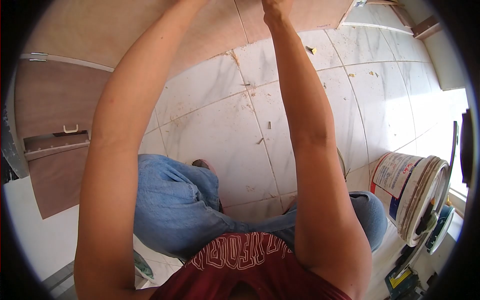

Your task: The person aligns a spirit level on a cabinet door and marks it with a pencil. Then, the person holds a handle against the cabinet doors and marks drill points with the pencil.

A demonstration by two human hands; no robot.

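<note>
Both of my arms reach forward to the top edge of the head view, over a brown wooden panel. My left hand is cut off by that edge; only the forearm shows, passing in front of the panel. Of my right hand just the base near the wrist is visible, close to the panel surface. Its fingers are out of frame, so I cannot see whether it holds anything.
Debris and small bits lie on the white tiled floor. A paint bucket with tools on its lid stands at the right. On the left is a wooden cabinet door or drawer front with a pale handle. My jeans-clad knees are bent below.
</note>
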